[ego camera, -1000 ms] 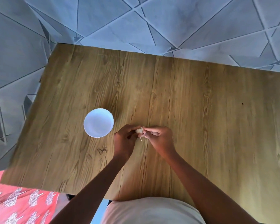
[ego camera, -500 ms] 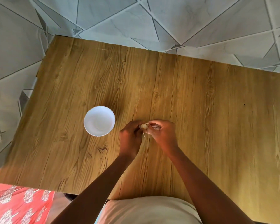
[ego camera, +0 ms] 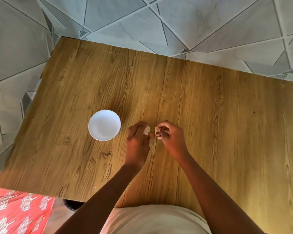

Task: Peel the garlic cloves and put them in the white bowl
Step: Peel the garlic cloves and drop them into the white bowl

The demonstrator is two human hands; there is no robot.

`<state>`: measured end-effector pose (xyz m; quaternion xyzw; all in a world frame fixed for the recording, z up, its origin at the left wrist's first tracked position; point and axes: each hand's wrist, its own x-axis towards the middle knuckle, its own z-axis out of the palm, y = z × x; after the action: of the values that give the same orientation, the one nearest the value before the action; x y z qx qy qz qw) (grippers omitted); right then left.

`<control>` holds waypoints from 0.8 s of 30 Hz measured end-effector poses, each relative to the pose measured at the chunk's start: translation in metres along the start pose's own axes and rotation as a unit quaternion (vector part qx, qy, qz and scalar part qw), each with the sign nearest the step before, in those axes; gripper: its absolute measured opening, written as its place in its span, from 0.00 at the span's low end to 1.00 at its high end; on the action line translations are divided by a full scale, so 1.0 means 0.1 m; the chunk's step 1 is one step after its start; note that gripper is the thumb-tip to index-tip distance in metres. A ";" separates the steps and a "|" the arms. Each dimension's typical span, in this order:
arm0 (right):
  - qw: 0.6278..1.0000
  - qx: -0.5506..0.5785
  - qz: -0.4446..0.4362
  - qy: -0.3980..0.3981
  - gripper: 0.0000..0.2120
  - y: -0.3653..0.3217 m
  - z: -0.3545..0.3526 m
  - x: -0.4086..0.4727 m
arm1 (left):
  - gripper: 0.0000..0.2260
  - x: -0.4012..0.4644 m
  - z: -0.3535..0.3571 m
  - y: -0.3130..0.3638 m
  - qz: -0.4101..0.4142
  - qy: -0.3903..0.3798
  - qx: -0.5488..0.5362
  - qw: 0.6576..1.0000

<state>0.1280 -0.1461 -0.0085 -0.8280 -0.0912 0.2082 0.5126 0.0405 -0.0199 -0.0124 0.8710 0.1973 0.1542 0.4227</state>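
Both forearms reach in from the near edge of the wooden surface [ego camera: 210,115], and the two hands meet just right of the bowl [ego camera: 104,125].

The left hand [ego camera: 137,141] lies back-up, nearest the bowl, with its fingers stretched forward and only slightly bent. A pale piece of garlic [ego camera: 146,130] shows at its fingertips, on the side away from the bowl. The hand has this piece against its fingers, but how the thumb sits on it cannot be told, since the back of the hand hides it.

The right hand [ego camera: 172,137] sits further from the bowl, a small gap apart from the left one. Its fingers are curled in tightly, and thumb and forefinger pinch a second pale bit, clove [ego camera: 157,130] or skin; which of the two cannot be told. The two pale pieces are near each other but do not touch.

The bowl is white with a scalloped rim and stands upright on the surface, just beside the left hand. Only its white inside shows.

Beyond the bowl, past the far edge of the surface, lies a floor [ego camera: 142,17] of grey tiles. On the near side of the bowl, below the surface edge, there is red patterned cloth [ego camera: 15,211].
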 end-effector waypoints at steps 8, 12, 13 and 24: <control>0.996 0.082 -0.019 -0.016 0.04 -0.10 -0.07 -0.12 | 0.16 0.05 -0.03 0.06 0.049 -0.020 -0.029 0.998; 0.997 0.058 -0.047 0.009 0.06 -0.14 -0.10 -0.17 | 0.11 0.08 -0.04 0.14 -0.001 -0.013 -0.103 0.995; 0.997 0.047 -0.055 0.015 0.06 -0.14 -0.10 -0.19 | 0.10 0.08 -0.04 0.16 -0.020 -0.015 -0.119 0.993; 0.997 -0.036 -0.045 0.044 0.07 -0.06 -0.12 -0.26 | 0.05 -0.01 -0.01 0.06 0.033 -0.030 -0.005 0.999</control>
<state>0.1104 -0.1628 0.0076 -0.8494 -0.1127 0.1445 0.4950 0.0407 -0.0228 -0.0068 0.8790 0.1548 0.1425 0.4279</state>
